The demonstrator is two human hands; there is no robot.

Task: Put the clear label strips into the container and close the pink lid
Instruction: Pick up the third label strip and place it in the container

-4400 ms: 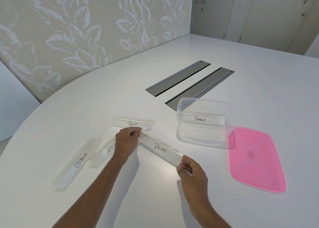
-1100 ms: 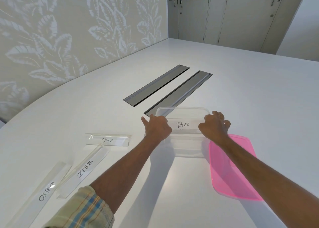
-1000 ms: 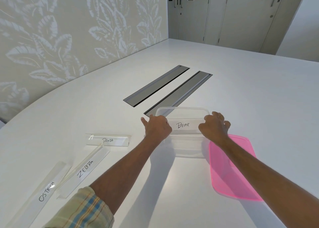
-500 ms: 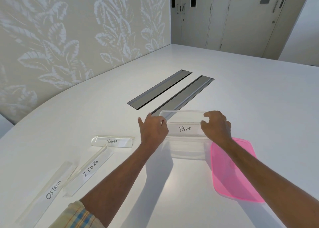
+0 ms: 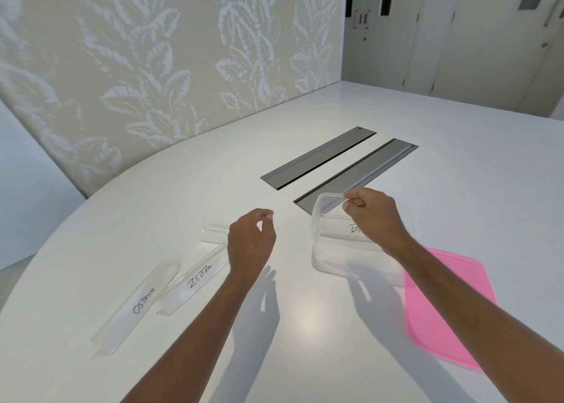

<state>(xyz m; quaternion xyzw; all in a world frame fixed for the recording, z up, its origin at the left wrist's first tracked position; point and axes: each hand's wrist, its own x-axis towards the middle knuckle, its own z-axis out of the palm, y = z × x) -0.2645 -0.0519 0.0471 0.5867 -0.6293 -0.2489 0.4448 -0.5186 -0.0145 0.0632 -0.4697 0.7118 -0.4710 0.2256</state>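
The clear container [image 5: 315, 222] stands on the white table, with the strip marked "Bear" [image 5: 335, 229] lying inside it. My right hand [image 5: 374, 216] hovers over the container with its fingers curled by the far rim; I cannot tell whether they touch it. The pink lid [image 5: 448, 299] lies flat to the container's right, partly under my right forearm. My left hand [image 5: 250, 241] hangs empty, fingers loosely apart, over the Panda strip [image 5: 213, 232], hiding most of it. The Zebra strip [image 5: 198, 277] and the Ostrich strip [image 5: 137, 309] lie at the left.
Two grey cable slots [image 5: 317, 158] [image 5: 363, 170] are set into the table just beyond the container. The table's curved edge [image 5: 91, 198] runs along the left, below a leaf-patterned wall [image 5: 152, 67]. Closed doors stand at the far end.
Both hands have let go of the Bear strip, which now rests in the container. My left hand has moved left and back toward the Panda strip; my right has lifted slightly.
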